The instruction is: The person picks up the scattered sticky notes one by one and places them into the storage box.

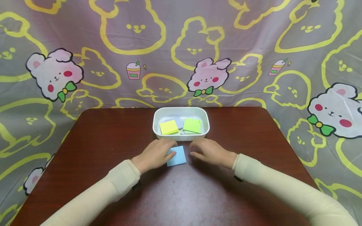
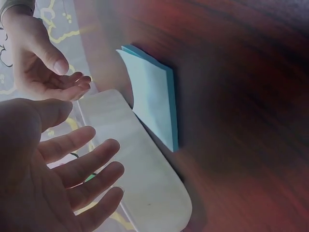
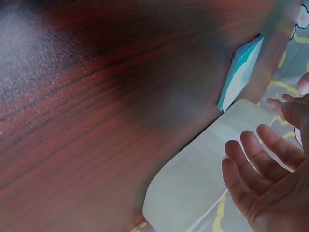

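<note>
A pad of blue sticky notes [image 1: 177, 156] lies on the table in front of a white tub [image 1: 181, 138]. My left hand [image 1: 155, 153] hovers over the pad's left edge, fingers relaxed and holding nothing; the left wrist view shows its fingers spread apart from the pad [image 2: 150, 96]. To the right of the pad, my right hand [image 1: 212, 152] is held above the table with loosely bent fingers and nothing in them. Inside the tub are a yellow pad [image 1: 168, 127], a green pad [image 1: 192, 125] and a bluish-purple pad [image 1: 178, 122] partly hidden behind them.
The dark reddish-brown wooden table [image 1: 181, 194] has its back edge against a grey curtain [image 1: 158, 62] printed with yellow outlines and white rabbits. The tub stands near that back edge. Light sleeves cover both forearms.
</note>
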Demonstrator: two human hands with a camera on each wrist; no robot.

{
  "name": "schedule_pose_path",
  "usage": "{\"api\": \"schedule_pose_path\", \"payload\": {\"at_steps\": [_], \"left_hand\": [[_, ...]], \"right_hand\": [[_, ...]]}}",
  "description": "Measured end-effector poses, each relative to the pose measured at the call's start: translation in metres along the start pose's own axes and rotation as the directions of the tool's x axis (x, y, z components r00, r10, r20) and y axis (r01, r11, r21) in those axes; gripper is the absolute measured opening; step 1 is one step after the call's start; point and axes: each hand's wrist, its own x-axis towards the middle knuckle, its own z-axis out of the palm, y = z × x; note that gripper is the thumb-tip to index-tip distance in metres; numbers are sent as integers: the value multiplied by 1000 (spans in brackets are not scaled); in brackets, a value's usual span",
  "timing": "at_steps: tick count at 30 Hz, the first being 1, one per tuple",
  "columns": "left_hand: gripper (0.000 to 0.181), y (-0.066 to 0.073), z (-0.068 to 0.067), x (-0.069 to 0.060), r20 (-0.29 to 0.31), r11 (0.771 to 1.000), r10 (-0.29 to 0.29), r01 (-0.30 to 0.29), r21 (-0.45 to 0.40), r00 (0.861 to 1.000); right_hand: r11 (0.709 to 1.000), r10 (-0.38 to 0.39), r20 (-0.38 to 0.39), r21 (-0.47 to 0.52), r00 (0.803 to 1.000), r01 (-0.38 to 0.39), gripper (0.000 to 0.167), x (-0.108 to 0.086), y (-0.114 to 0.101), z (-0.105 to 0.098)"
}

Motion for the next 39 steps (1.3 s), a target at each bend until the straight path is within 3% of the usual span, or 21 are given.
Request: {"api": "schedule_pose_path", "payload": {"at_steps": [12, 21, 39], "left_hand": [[31, -3, 11, 0, 17, 1000, -25, 25, -11, 1000], [29, -5, 15, 2, -8, 1000, -28, 28, -7, 1000], [46, -6, 31, 6, 60, 994, -107, 105, 35, 992]], "right_hand": [[998, 19, 50, 51, 999, -21, 25, -2, 4, 9], [999, -11, 34, 31, 999, 10, 21, -5, 6, 18], [1000, -4, 37, 31, 999, 3, 20, -7, 1, 20]]}}
